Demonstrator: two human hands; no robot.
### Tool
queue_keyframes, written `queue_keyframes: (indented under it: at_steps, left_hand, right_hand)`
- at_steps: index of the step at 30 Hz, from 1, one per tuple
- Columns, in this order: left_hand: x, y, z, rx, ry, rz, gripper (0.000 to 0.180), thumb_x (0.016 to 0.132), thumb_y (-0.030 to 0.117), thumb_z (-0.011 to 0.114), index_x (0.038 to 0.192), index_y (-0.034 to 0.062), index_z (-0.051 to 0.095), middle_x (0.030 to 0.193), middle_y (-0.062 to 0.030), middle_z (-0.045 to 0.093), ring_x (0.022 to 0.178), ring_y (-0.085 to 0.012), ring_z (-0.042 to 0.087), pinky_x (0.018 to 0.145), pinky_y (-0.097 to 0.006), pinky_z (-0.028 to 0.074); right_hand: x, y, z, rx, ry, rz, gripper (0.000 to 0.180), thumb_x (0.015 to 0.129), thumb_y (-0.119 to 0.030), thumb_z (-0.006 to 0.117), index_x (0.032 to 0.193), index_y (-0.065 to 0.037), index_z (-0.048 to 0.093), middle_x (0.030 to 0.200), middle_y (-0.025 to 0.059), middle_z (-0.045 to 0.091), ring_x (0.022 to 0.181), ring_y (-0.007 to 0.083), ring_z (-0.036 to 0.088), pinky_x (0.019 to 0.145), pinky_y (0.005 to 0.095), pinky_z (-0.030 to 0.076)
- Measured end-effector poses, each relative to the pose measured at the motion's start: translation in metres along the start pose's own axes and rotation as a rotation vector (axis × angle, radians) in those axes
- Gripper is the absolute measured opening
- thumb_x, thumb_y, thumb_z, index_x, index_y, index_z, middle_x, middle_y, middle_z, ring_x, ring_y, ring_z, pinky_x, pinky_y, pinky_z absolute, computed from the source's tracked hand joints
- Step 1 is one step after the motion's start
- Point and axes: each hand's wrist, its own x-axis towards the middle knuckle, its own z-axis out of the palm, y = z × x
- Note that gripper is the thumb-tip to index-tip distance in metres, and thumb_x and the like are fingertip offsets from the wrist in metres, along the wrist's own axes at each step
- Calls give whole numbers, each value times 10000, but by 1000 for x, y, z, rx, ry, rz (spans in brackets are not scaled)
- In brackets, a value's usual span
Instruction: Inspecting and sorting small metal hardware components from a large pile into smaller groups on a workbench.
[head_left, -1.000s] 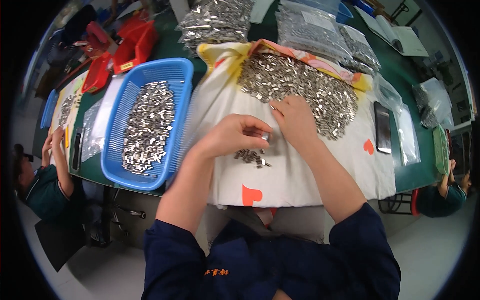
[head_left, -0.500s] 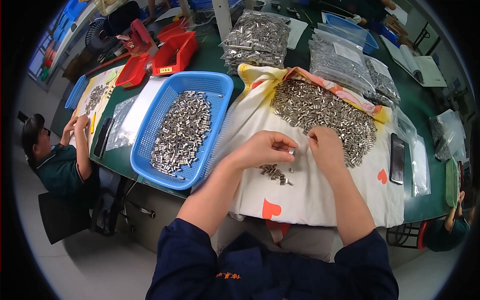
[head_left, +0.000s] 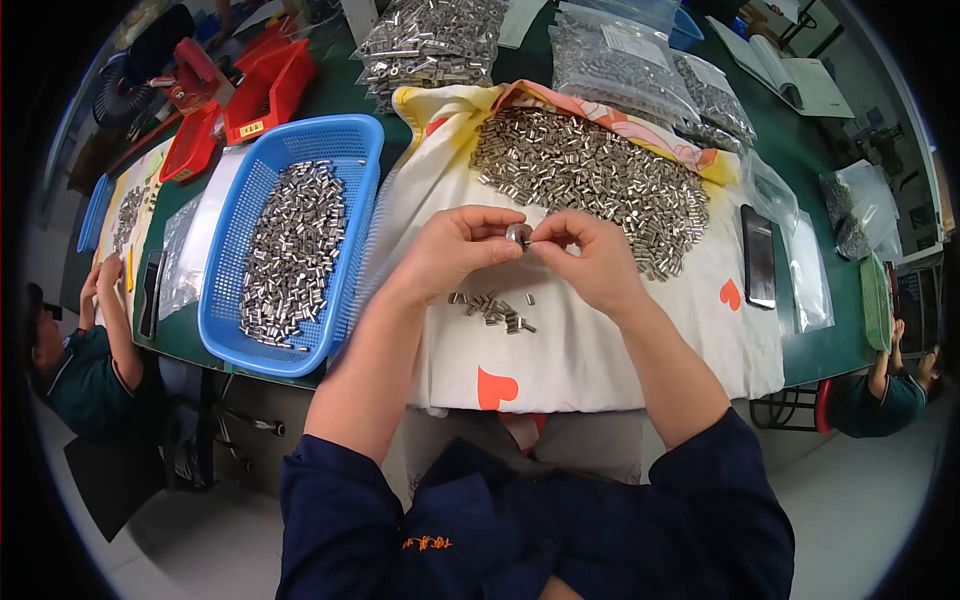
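Note:
My left hand [head_left: 465, 245] pinches a small round metal piece [head_left: 518, 234], shiny and wider than the loose cylinders. My right hand [head_left: 585, 255] meets it from the other side, thumb and forefinger pressed together at its edge; whatever they hold is too small to make out. Below my hands, a little group of short metal cylinders [head_left: 492, 308] lies on the white cloth [head_left: 600, 365] with red hearts. Beyond my hands spreads a large heap of the same cylinders [head_left: 600, 180]. To the left, a blue perforated basket [head_left: 215, 300] contains many more cylinders [head_left: 295, 250].
Bags of metal parts [head_left: 430, 40] and further clear bags [head_left: 620, 70] stand along the back. A dark phone [head_left: 758, 255] lies on the cloth's right edge. Red bins [head_left: 270, 95] stand at the far left. Co-workers sit at left [head_left: 95, 375] and right [head_left: 880, 400].
My hands have come together, the right one moving in to meet the metal piece in the left. The whole view has shifted, so the table's things appear further left and higher.

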Motion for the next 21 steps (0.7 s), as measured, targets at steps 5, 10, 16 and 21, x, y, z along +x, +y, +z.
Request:
queue_keyframes:
  at_steps: [5,10,16,21]
  left_hand:
    - [-1,-1,3,45,-9,1,359,744,6,633,1088,-30,533,919,-74,614,806,-92,576,724,-206,464]
    - [1,-5,5,172,30,3,341,740,23,645,1064,-36,554,902,-72,625,800,-87,579,714,-202,460]
    - [0,-2,5,185,15,-16,332,732,27,655,1047,-30,567,876,-64,627,786,-81,581,694,-192,460]
    - [-5,4,6,202,-41,-85,332,719,-8,645,1043,-25,570,867,-42,612,763,-70,569,681,-184,457]
  right_hand:
    - [-3,-2,2,-59,21,-42,81,707,-76,630,765,-30,598,709,23,595,609,97,535,562,235,430]
    - [-6,0,8,-529,155,-460,46,708,-54,607,739,-28,587,723,63,595,637,174,582,574,271,452]
    - [-4,-4,-5,-179,-44,-71,81,713,-70,631,769,-20,600,726,24,596,644,108,537,607,237,430]
    - [-1,-7,-8,-185,-35,61,98,729,-76,623,813,-27,613,706,14,585,620,89,503,604,230,426]
